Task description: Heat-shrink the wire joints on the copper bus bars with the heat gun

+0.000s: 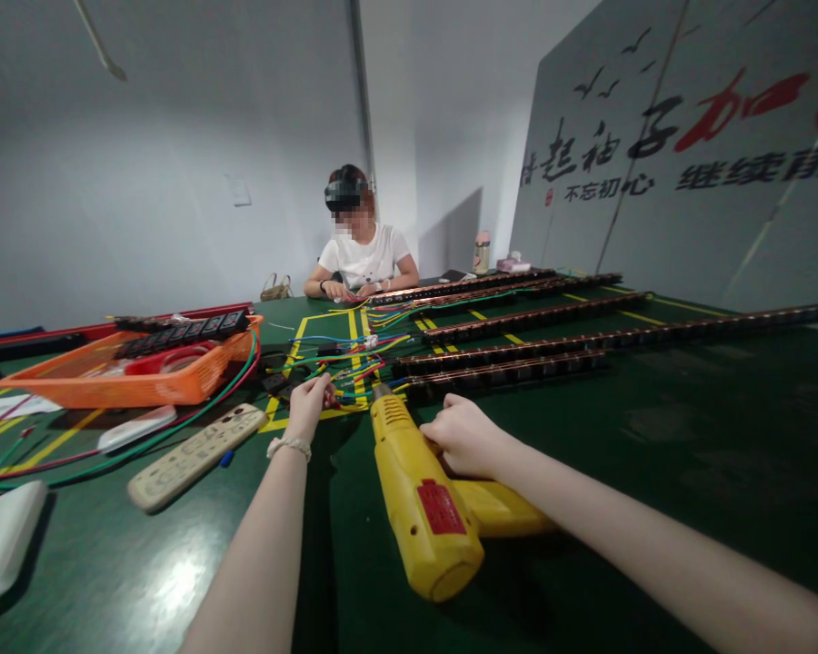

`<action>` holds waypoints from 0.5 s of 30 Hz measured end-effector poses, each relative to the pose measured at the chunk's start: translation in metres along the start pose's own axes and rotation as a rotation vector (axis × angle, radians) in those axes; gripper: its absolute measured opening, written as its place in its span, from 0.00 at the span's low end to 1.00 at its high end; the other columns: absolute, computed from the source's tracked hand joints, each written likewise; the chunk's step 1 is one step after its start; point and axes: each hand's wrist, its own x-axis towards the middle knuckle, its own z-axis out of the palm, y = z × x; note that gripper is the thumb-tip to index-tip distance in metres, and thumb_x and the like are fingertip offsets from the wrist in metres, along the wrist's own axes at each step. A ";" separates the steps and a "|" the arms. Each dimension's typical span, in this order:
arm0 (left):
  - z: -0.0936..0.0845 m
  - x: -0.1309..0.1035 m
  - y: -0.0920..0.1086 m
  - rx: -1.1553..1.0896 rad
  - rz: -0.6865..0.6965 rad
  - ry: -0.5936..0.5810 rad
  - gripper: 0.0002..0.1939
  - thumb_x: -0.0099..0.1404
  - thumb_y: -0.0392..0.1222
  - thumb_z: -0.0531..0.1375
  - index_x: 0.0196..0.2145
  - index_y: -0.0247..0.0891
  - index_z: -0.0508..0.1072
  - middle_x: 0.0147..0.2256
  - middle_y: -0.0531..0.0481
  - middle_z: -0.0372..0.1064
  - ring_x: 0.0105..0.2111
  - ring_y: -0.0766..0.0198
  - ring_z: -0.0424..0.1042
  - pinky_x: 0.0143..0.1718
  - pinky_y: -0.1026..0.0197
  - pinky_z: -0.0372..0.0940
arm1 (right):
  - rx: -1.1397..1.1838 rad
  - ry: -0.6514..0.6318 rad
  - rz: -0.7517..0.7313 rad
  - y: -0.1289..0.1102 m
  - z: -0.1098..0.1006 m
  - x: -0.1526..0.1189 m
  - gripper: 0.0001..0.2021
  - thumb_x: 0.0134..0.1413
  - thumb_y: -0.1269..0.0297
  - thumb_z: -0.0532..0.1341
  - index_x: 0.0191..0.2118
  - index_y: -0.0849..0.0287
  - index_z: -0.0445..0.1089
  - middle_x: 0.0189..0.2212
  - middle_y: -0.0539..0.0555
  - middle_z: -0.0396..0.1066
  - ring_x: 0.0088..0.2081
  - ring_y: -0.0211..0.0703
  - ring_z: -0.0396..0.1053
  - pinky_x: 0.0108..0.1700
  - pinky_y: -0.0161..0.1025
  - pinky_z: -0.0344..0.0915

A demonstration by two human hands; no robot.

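Note:
A yellow heat gun [409,481] lies on its side on the green table, nozzle pointing away from me and handle to the right. My right hand [464,438] is closed against the gun's right side, just ahead of the handle; its curled fingers are partly hidden. Left of the nozzle, my left hand [314,404] pinches the ends of thin coloured wires [347,396]. These wires lead to long dark strips with copper-coloured lines [504,372], lying across the table to the right.
An orange basket [123,386] with dark modules and red items stands at left. Near it lie a beige power strip [197,457], a green cable [156,445] and a white box [6,536]. Across the table sits a co-worker [364,254], hands at other strips.

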 end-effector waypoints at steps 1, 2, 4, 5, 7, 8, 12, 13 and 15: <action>0.000 0.001 0.000 0.000 0.001 0.001 0.18 0.50 0.53 0.57 0.17 0.35 0.66 0.15 0.54 0.60 0.17 0.70 0.60 0.20 0.67 0.54 | -0.001 0.004 -0.008 -0.002 0.000 0.003 0.07 0.37 0.70 0.56 0.27 0.60 0.70 0.24 0.55 0.73 0.28 0.44 0.69 0.39 0.40 0.52; 0.000 0.001 -0.001 0.008 0.002 0.002 0.17 0.51 0.53 0.57 0.17 0.35 0.66 0.14 0.54 0.60 0.17 0.70 0.60 0.19 0.67 0.54 | -0.003 0.008 -0.017 -0.005 0.000 0.007 0.07 0.37 0.70 0.56 0.27 0.60 0.70 0.24 0.55 0.73 0.28 0.44 0.69 0.38 0.41 0.52; 0.001 0.002 -0.003 0.051 0.007 0.001 0.17 0.52 0.52 0.56 0.16 0.35 0.66 0.14 0.54 0.59 0.16 0.70 0.59 0.19 0.67 0.54 | -0.006 0.012 -0.036 -0.010 -0.001 0.014 0.06 0.38 0.69 0.56 0.26 0.60 0.69 0.24 0.55 0.73 0.27 0.44 0.69 0.37 0.41 0.51; 0.001 0.002 -0.004 0.081 0.016 0.003 0.17 0.52 0.52 0.55 0.16 0.35 0.66 0.13 0.54 0.59 0.16 0.70 0.59 0.20 0.67 0.54 | -0.005 0.013 -0.044 -0.013 -0.002 0.018 0.06 0.38 0.68 0.56 0.26 0.60 0.69 0.24 0.55 0.73 0.27 0.44 0.69 0.37 0.42 0.51; 0.003 0.002 -0.004 0.147 0.034 0.012 0.18 0.53 0.52 0.54 0.16 0.36 0.66 0.13 0.54 0.59 0.16 0.69 0.59 0.20 0.66 0.54 | 0.001 0.029 -0.047 -0.019 -0.003 0.025 0.06 0.38 0.68 0.57 0.28 0.60 0.68 0.24 0.56 0.73 0.28 0.45 0.69 0.37 0.42 0.52; 0.003 0.002 -0.004 0.179 0.041 0.012 0.18 0.53 0.52 0.54 0.16 0.36 0.66 0.13 0.54 0.59 0.16 0.69 0.59 0.20 0.66 0.54 | 0.007 0.046 -0.040 -0.022 -0.003 0.028 0.08 0.38 0.67 0.57 0.30 0.60 0.68 0.25 0.56 0.73 0.29 0.46 0.70 0.37 0.42 0.52; 0.003 0.000 -0.001 0.289 0.063 0.024 0.18 0.53 0.53 0.53 0.17 0.36 0.66 0.14 0.56 0.58 0.18 0.69 0.57 0.21 0.67 0.52 | 0.047 0.102 0.017 -0.036 -0.003 0.039 0.19 0.41 0.65 0.57 0.44 0.61 0.63 0.29 0.57 0.74 0.32 0.49 0.70 0.35 0.41 0.55; 0.002 0.000 0.000 0.300 0.071 0.026 0.18 0.53 0.54 0.53 0.17 0.36 0.66 0.15 0.56 0.58 0.19 0.69 0.57 0.21 0.67 0.52 | 0.058 0.100 0.033 -0.039 -0.002 0.042 0.21 0.41 0.65 0.57 0.46 0.62 0.61 0.31 0.58 0.74 0.32 0.49 0.71 0.34 0.41 0.56; 0.000 0.001 0.001 0.297 0.077 0.021 0.19 0.52 0.55 0.53 0.18 0.36 0.66 0.16 0.56 0.58 0.20 0.69 0.57 0.22 0.67 0.52 | 0.072 0.095 0.058 -0.043 -0.002 0.045 0.24 0.43 0.65 0.57 0.49 0.63 0.59 0.32 0.59 0.74 0.33 0.51 0.71 0.32 0.40 0.57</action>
